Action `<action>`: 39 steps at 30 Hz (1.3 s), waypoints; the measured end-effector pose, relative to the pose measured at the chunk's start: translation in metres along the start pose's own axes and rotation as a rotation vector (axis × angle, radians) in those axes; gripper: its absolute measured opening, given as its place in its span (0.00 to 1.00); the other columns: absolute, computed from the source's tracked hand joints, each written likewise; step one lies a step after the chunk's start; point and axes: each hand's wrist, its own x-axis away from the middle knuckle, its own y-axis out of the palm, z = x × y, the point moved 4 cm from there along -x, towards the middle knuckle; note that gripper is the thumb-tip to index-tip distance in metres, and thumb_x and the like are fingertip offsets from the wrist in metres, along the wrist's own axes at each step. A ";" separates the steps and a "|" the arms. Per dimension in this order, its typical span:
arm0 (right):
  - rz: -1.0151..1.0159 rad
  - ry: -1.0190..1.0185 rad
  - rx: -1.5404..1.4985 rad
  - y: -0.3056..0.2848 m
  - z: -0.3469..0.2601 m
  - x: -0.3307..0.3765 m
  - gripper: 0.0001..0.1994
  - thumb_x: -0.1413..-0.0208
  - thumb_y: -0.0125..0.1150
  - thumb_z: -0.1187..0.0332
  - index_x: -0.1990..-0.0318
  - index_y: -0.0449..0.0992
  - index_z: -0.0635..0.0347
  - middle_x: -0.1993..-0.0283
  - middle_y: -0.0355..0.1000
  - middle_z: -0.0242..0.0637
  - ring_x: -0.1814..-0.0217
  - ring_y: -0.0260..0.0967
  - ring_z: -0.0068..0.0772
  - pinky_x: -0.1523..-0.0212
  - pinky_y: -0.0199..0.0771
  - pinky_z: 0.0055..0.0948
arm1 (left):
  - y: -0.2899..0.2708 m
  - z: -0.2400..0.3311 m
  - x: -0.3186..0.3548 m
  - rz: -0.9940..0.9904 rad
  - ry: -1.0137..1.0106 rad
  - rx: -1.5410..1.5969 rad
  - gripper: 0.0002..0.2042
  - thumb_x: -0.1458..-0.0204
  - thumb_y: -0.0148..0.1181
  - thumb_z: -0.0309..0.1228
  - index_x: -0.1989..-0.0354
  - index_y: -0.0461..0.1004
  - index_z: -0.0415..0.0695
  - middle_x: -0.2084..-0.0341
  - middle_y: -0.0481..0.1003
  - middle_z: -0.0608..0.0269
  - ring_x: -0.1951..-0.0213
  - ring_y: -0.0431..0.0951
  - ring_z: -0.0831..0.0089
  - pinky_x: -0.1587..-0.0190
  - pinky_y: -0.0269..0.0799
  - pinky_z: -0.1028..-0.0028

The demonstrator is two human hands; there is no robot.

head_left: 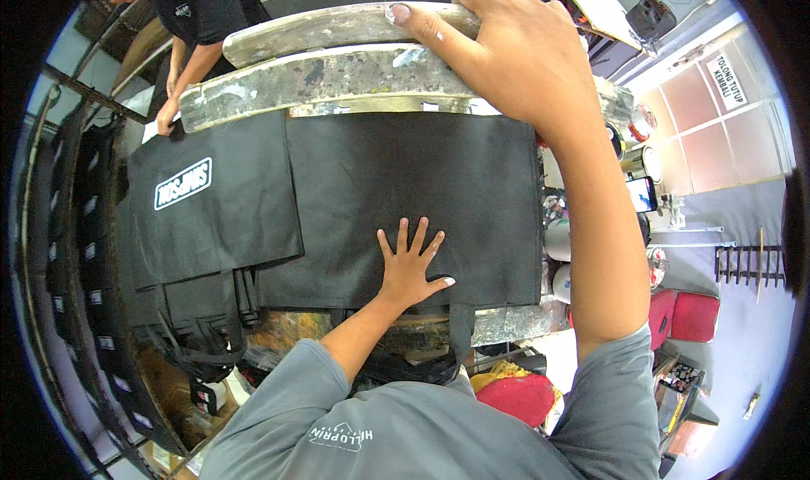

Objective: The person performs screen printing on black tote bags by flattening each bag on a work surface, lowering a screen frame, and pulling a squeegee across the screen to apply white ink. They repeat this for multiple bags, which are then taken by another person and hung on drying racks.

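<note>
I have my left hand on the black bag, fingers spread — my right hand spans a stained board, thumb apart — clamped, I can't tell.

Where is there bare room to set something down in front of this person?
The plain black bag is bare between the left hand, the printed bag and the stained grey bars. It's crowded at right, by the white containers, and at lower left, by bunched handles.
</note>
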 end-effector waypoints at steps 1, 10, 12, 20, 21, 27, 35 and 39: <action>0.067 -0.027 0.031 0.005 -0.001 -0.001 0.37 0.34 0.50 0.33 0.65 0.82 0.65 0.64 0.80 0.54 0.58 0.78 0.55 0.53 0.71 0.50 | 0.000 -0.003 0.001 0.044 -0.014 -0.065 0.53 0.52 0.61 0.75 0.18 0.56 0.63 0.17 0.43 0.51 0.18 0.34 0.35 0.30 0.22 0.18; 0.223 -0.104 0.051 0.010 0.000 0.000 0.37 0.36 0.54 0.31 0.62 0.84 0.65 0.63 0.82 0.55 0.58 0.81 0.60 0.52 0.76 0.55 | -0.073 -0.033 -0.052 0.261 -0.028 0.115 0.48 0.44 0.63 0.67 0.21 0.61 0.49 0.25 0.65 0.46 0.26 0.64 0.43 0.23 0.45 0.37; 0.211 -0.088 0.041 0.011 0.000 0.001 0.39 0.38 0.53 0.29 0.68 0.84 0.63 0.66 0.82 0.52 0.57 0.81 0.56 0.51 0.73 0.57 | -0.133 -0.095 -0.100 0.520 -0.244 0.213 0.38 0.37 0.63 0.55 0.27 0.67 0.38 0.30 0.69 0.41 0.28 0.66 0.42 0.26 0.60 0.51; 0.307 -0.149 0.037 0.013 0.000 0.004 0.37 0.38 0.56 0.31 0.64 0.84 0.65 0.66 0.81 0.55 0.61 0.80 0.60 0.55 0.76 0.54 | -0.142 -0.250 -0.163 0.137 -0.369 -0.296 0.42 0.40 0.63 0.61 0.28 0.69 0.38 0.29 0.68 0.49 0.27 0.64 0.50 0.22 0.51 0.45; 0.335 -0.177 0.054 0.011 -0.001 0.004 0.38 0.37 0.56 0.31 0.60 0.84 0.66 0.65 0.80 0.57 0.61 0.80 0.61 0.55 0.77 0.52 | -0.137 -0.252 -0.159 0.186 -0.344 -0.291 0.42 0.40 0.63 0.62 0.28 0.70 0.38 0.29 0.69 0.49 0.27 0.64 0.50 0.22 0.50 0.45; 0.034 -0.066 -0.028 0.004 0.004 0.004 0.36 0.32 0.48 0.35 0.68 0.79 0.64 0.66 0.78 0.52 0.59 0.75 0.53 0.52 0.67 0.49 | -0.135 -0.249 -0.165 0.276 -0.286 -0.324 0.40 0.40 0.64 0.60 0.33 0.73 0.35 0.38 0.75 0.39 0.32 0.70 0.41 0.27 0.61 0.49; 0.264 -0.092 0.071 0.016 0.002 0.009 0.37 0.38 0.55 0.29 0.65 0.84 0.62 0.64 0.82 0.51 0.59 0.81 0.56 0.57 0.74 0.52 | -0.150 -0.256 -0.173 0.105 -0.306 -0.316 0.43 0.41 0.62 0.64 0.30 0.71 0.37 0.33 0.72 0.38 0.30 0.68 0.42 0.26 0.60 0.50; 0.263 -0.092 0.072 0.014 -0.002 0.017 0.39 0.39 0.54 0.27 0.62 0.84 0.62 0.62 0.82 0.51 0.56 0.81 0.55 0.56 0.73 0.52 | -0.159 -0.236 -0.180 0.010 -0.410 -0.405 0.48 0.41 0.58 0.67 0.24 0.62 0.38 0.28 0.66 0.41 0.25 0.63 0.46 0.22 0.52 0.47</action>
